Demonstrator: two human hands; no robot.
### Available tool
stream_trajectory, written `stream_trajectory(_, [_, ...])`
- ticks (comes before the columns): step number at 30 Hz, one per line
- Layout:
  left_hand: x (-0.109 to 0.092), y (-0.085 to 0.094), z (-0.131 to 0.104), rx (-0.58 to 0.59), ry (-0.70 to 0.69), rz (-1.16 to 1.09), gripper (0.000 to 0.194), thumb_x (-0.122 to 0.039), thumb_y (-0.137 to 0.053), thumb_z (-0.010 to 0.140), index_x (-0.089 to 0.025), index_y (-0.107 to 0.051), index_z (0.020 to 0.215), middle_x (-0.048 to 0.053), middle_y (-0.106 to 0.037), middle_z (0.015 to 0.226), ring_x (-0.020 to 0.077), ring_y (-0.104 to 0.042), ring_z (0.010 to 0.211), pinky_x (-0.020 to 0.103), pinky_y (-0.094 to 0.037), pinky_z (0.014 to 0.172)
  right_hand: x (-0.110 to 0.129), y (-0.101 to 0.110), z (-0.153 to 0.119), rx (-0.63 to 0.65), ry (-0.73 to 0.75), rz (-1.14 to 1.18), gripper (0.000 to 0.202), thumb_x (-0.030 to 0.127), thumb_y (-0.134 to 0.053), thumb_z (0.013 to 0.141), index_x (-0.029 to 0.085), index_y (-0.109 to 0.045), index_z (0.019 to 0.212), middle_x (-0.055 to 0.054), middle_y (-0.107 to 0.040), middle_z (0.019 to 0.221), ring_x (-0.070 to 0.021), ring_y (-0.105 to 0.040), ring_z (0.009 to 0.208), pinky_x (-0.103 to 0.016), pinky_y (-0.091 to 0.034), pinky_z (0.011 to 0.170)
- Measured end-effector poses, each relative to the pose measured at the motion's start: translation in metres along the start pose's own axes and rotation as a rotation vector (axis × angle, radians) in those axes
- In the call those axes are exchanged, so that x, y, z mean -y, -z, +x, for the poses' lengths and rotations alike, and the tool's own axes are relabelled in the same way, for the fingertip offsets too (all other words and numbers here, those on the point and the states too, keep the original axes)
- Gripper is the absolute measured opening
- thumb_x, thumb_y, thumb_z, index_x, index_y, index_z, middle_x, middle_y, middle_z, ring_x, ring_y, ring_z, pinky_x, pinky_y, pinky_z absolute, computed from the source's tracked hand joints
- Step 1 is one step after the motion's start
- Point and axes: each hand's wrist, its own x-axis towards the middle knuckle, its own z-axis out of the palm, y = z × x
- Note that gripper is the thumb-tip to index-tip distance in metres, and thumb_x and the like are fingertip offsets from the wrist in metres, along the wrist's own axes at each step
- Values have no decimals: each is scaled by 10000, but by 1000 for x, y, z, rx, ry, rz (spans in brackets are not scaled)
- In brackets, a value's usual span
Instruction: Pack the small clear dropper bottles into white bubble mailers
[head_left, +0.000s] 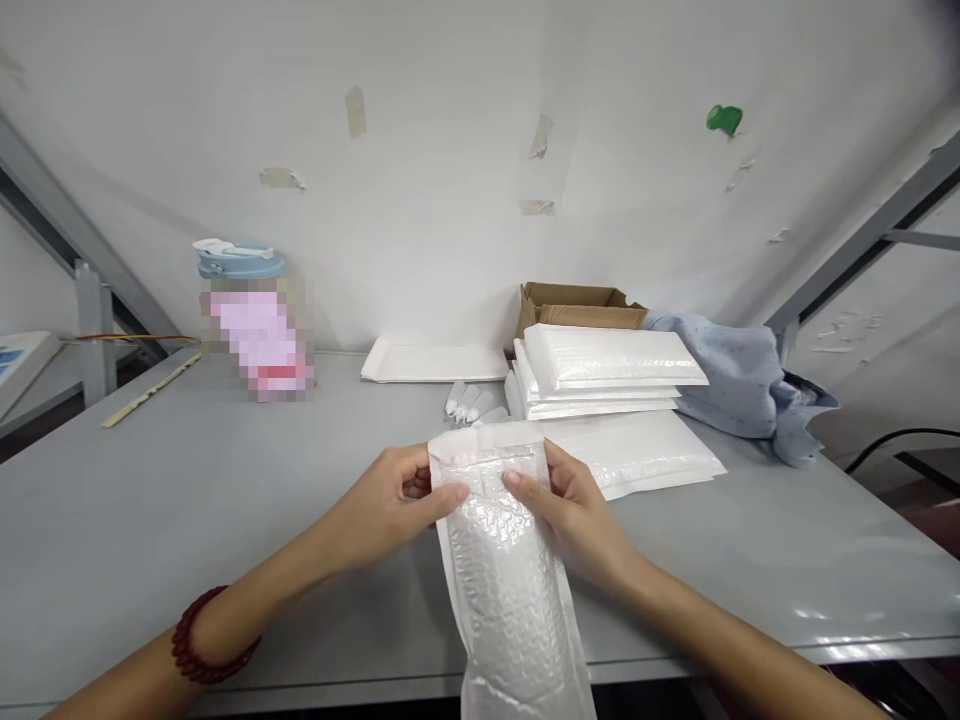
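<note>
Both hands hold one white bubble mailer [514, 590] upright over the table's front edge. My left hand [405, 495] pinches its upper left side, thumb on the front and fingers behind. On the upper right side my right hand [574, 505] grips it the same way, its thumb near the flap end. Whether anything is inside the mailer cannot be seen. Just behind its top lie several small grey-white items [469, 403], partly hidden. A stack of white bubble mailers [607, 360] rises to the right, with more flat mailers [645, 455] in front of it.
Another white mailer [435, 362] lies against the wall. An open cardboard box [581, 305] stands behind the stack, beside a bluish cloth [720, 370]. At the back left are a blue container [240, 262] and a blurred pink item [259, 335]. The grey table [187, 520] has metal frame bars at both sides.
</note>
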Motion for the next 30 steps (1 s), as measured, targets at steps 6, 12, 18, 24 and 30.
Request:
stream_trajectory(6, [1, 0, 0, 17, 20, -32, 318, -349, -536, 839, -217, -544, 1127, -33, -575, 678, 108, -554, 566, 216, -476, 540, -3, 5, 4, -37, -14, 0, 219, 310, -573, 823, 233, -570, 1028, 22, -567, 708, -130, -536, 653, -294, -434, 671])
stream_trajectory(12, [-1, 8, 0, 81, 41, -40, 193, -272, -556, 801, -203, -633, 963, -20, -583, 696, 95, -559, 534, 207, -470, 525, -4, 12, 6, -62, -40, -114, 164, 109, -504, 690, 210, -632, 709, 31, -486, 615, -103, -407, 556, -234, -301, 534])
stream_trajectory(18, [-7, 30, -3, 397, 45, -118, 452, -286, -582, 795, -260, -491, 1237, 52, -635, 971, 170, -611, 797, 277, -501, 694, 1, 18, 9, -98, -163, 83, 131, 115, -533, 623, 180, -637, 668, 14, -522, 604, -118, -457, 565, -236, -326, 546])
stream_trajectory(24, [-3, 12, -3, 198, -68, 191, 385, -312, -589, 803, -278, -522, 1181, 25, -603, 1087, 161, -573, 872, 237, -463, 722, -4, 17, 10, -72, -259, 167, 97, 114, -558, 628, 175, -628, 655, 20, -565, 606, -110, -491, 555, -216, -340, 532])
stream_trajectory(30, [0, -2, -3, 141, -121, 343, 248, -365, -457, 881, -193, -623, 816, -5, -605, 738, 120, -515, 657, 193, -381, 571, -8, 5, 6, 140, -304, 33, 48, 176, -574, 715, 170, -620, 704, 10, -627, 680, -128, -575, 635, -239, -422, 622])
